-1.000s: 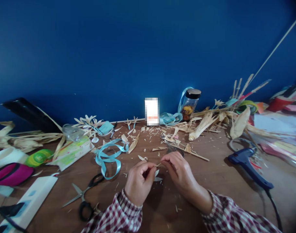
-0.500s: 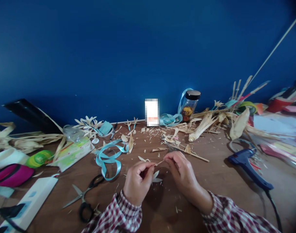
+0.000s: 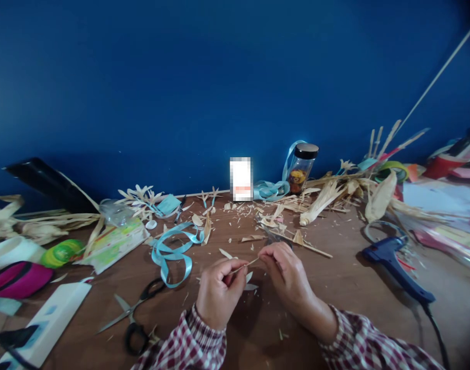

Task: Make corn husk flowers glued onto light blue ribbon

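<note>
Between my two hands a thin, pale strip of dried husk (image 3: pixel 252 262) is stretched over the brown table. My left hand (image 3: pixel 221 290) pinches one end between thumb and fingers. The other end sits in the fingertips of my right hand (image 3: pixel 291 280), which are closed on it. Just beneath the strip, pale petal-shaped husk pieces (image 3: pixel 250 285) lie on the table, partly hidden by my left hand. Black-handled scissors (image 3: pixel 131 311) rest spread apart to the left. A loop of light blue ribbon (image 3: pixel 171 257) lies beyond them.
A blue hot glue gun (image 3: pixel 397 267) with its cord lies at right. Dried corn husks (image 3: pixel 323 203) and a black-lidded jar (image 3: pixel 302 167) stand along the blue wall. A white power strip (image 3: pixel 50 318) is at lower left. Scraps litter the table's middle.
The pinched end of the strip and my left fingertips have shifted slightly down and right. My right fingertips have moved slightly left. Both hands keep their hold.
</note>
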Motion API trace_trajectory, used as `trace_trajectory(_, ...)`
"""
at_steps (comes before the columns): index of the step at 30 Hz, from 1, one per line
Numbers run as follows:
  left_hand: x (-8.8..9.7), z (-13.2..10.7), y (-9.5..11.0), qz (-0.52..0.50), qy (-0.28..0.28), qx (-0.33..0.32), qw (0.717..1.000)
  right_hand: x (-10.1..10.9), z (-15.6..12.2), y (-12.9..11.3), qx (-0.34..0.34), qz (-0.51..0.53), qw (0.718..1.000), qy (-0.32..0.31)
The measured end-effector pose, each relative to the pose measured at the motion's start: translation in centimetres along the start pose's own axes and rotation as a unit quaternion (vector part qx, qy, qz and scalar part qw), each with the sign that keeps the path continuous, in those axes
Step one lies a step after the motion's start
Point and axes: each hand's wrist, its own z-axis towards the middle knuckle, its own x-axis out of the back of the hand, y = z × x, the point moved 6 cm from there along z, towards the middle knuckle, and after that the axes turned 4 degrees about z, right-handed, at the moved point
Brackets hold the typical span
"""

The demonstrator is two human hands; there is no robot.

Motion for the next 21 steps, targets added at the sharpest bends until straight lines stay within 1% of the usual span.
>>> trace_trajectory(5,-0.01,0.12,0.07,0.020,-0.002,-0.001,1.000,0.08,0.09,0.09,-0.013,-0.005,1.000,0.010)
trace_trajectory(10,0.03,0.06,0.09,0.014,-0.010,0.004,1.000,0.22,0.11,0.30,-0.033,0.002,0.999,0.019)
trace_trajectory(17,0.05,0.08,0.47,-0.041,-0.022,-0.002,0.999,0.43,0.13,0.74,-0.047,0.023,0.998,0.026)
trace_trajectory(21,0.13,0.25,0.64,-0.055,-0.013,-0.006,0.998,0.38,0.04,0.87,-0.038,0.035,0.998,0.035)
